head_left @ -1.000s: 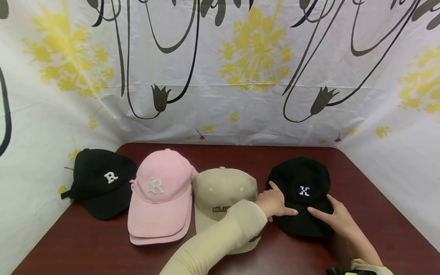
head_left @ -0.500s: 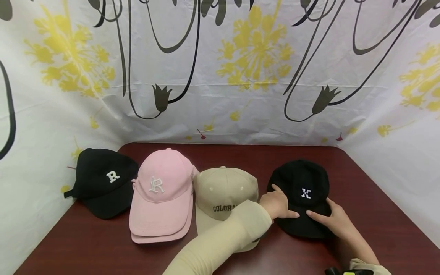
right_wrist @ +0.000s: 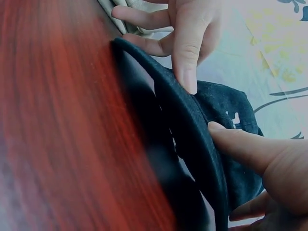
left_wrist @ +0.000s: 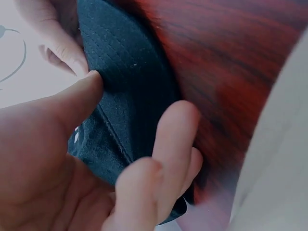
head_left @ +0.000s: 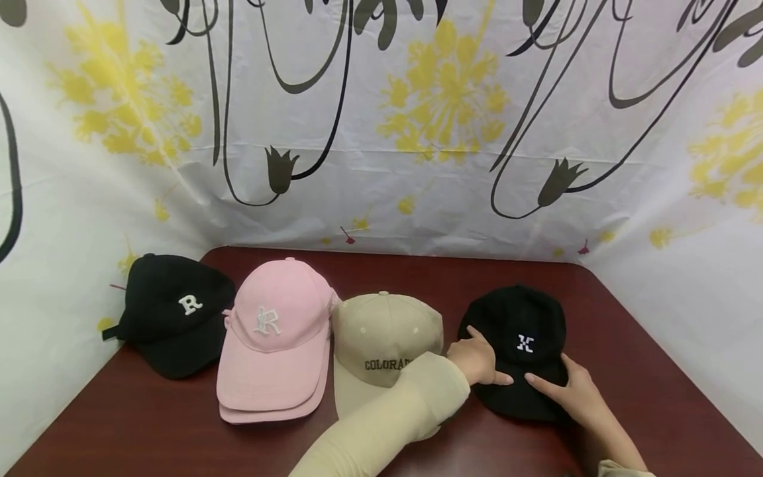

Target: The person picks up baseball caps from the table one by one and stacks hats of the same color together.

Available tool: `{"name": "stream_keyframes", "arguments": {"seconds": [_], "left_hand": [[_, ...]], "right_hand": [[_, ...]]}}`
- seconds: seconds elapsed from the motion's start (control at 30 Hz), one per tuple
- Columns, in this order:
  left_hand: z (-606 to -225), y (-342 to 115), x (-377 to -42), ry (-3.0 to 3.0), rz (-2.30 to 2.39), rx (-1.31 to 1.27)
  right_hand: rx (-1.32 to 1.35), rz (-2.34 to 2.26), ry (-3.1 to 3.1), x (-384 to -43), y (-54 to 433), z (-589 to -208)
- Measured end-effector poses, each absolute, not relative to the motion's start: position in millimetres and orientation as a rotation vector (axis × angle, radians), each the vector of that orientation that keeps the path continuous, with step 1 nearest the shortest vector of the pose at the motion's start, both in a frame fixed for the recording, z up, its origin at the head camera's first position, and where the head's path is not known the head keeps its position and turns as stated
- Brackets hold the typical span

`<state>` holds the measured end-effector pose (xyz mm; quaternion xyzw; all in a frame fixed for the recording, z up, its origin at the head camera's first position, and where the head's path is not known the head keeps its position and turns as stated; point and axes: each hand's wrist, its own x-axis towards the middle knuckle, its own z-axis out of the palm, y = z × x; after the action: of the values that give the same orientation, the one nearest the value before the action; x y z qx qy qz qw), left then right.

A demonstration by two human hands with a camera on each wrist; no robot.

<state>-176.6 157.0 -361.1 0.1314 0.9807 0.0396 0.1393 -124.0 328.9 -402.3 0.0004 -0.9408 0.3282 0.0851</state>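
A black cap [head_left: 515,318] with a white emblem lies at the right of the table, its brim toward me. My left hand [head_left: 475,358] holds it at the left side, thumb on top where crown meets brim. From the right, my right hand [head_left: 573,392] grips it with the thumb on the brim and the other fingers at the side, partly hidden. In the left wrist view the fingers bend around the edge of the black brim [left_wrist: 127,57]. The right wrist view shows the brim's front edge [right_wrist: 192,130] raised above the tabletop, with both thumbs at the seam.
A beige cap [head_left: 387,324] with dark lettering lies left of the black one, partly under my left sleeve [head_left: 387,417]. Farther left are a pink cap [head_left: 277,358] with a second pink brim beneath, and another black cap [head_left: 179,291] marked R. A patterned cloth [head_left: 369,218] hangs behind the table.
The black cap has shifted slightly toward me, with both hands staying on it. The head view has also moved a little. The other caps keep their places.
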Motion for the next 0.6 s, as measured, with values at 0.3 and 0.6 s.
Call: {"name": "stream_keyframes", "arguments": {"seconds": [0.3,0.6], "left_hand": [[-359.3,156.2,-174.6,2.930,0.018,0.400],[-357.1,143.6,-184.4,2.951,0.154,0.535]], "right_hand": [[-0.200,1.112,-2.893,-124.6,329.7,-390.7],[-0.334,1.152,-2.799,-118.6,332.8,-386.2]]}}
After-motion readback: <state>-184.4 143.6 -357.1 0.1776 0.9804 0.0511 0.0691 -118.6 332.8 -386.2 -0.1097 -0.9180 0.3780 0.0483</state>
